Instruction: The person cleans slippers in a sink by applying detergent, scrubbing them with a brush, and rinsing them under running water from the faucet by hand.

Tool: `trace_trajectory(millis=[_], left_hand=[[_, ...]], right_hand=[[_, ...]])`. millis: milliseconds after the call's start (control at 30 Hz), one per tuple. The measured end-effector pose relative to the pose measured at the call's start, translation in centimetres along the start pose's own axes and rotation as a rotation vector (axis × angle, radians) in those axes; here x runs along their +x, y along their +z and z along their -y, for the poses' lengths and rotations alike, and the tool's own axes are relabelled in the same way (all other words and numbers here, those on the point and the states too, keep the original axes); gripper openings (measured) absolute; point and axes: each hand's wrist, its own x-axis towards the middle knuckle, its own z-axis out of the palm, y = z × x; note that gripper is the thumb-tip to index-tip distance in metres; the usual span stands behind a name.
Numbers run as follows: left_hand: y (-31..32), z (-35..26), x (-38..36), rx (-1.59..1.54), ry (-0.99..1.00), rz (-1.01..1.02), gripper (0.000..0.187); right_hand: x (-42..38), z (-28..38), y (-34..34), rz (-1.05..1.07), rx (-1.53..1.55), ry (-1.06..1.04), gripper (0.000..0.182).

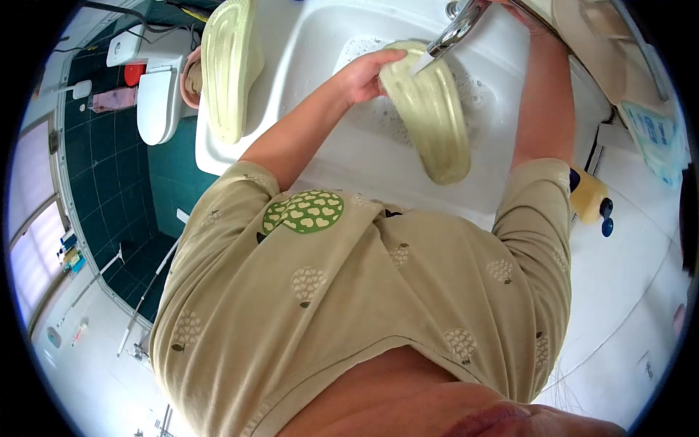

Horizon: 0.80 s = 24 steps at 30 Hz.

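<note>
My left hand (364,76) is closed round one end of a pale yellow-green slipper (429,109), holding it tilted over the white sink (309,69). A chrome faucet (457,33) reaches over the slipper, and water runs from its spout onto it. At the top edge of the view, my right hand (535,20) is by the base of the faucet; its fingers are mostly out of sight. A second, matching slipper (227,69) rests on the sink's left rim, its grooved face showing. Soap suds lie in the basin around the held slipper.
On the left are a white toilet (159,105), a pink basin (191,79) and dark green tiles. To the right, a yellow bottle (588,197) with a dark cap and a pale blue packet (650,138) lie beside the sink.
</note>
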Motion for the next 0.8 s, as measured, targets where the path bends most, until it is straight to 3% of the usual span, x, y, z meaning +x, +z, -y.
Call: trace_trajectory(millis=[133,167,233,267,300,333,367,400,467,600,667,700,733,800], left_hand=[[-2.0,1.7,1.7,-0.102,0.002,0.017,0.048],[-2.5,1.7,2.2,-0.189,0.025,0.047,0.049],[-1.4,0.9,0.5,-0.201,0.038,0.011,0.047],[-1.0,0.8,-0.3,-0.209,0.035,-0.034,0.046],[-1.0,1.9,0.1,-0.209,0.028,-0.032,0.046],[-1.2,3.3,1.2,-0.204,0.143,0.036,0.047],[-1.2,3.9,2.0,-0.194,0.261,0.108,0.048],[-1.5,3.4,1.7,-0.295,0.231,0.104,0.050],[-1.2,1.9,-0.1,-0.210,0.216,0.077,0.050],[-1.5,0.0,-2.5,-0.105,0.264,-0.087,0.050],[-3.0,-1.5,-3.4,-0.171,0.292,-0.101,0.050],[-3.8,-1.9,-3.7,-0.174,0.288,-0.099,0.050],[-4.3,-2.6,-3.9,-0.141,0.293,-0.124,0.050],[-4.2,-3.1,-3.8,-0.166,0.313,-0.169,0.051]], right_hand=[[-4.5,-2.4,0.2,0.055,0.525,0.315,0.038],[-7.7,-2.5,0.6,0.029,0.554,0.364,0.039],[-14.3,0.1,2.4,-0.110,0.213,0.486,0.031],[-17.1,-0.2,4.3,0.085,-0.031,0.171,0.037],[-18.4,2.4,6.0,0.218,-0.287,0.010,0.041],[-19.7,5.1,7.7,0.309,-0.526,-0.181,0.045],[-19.4,9.0,8.7,0.337,-0.782,-0.221,0.046],[-19.2,8.4,8.8,0.326,-0.788,-0.214,0.046],[-17.4,6.9,9.6,0.446,-0.423,-0.175,0.054],[-18.9,5.2,6.1,0.263,-0.486,-0.275,0.052],[-21.1,3.5,4.8,0.272,-0.325,0.314,0.049],[-21.6,3.0,3.9,0.274,-0.329,0.318,0.049],[-21.5,3.1,3.2,0.354,-0.156,0.541,0.048],[-21.7,3.9,2.8,0.429,0.021,0.756,0.048]])
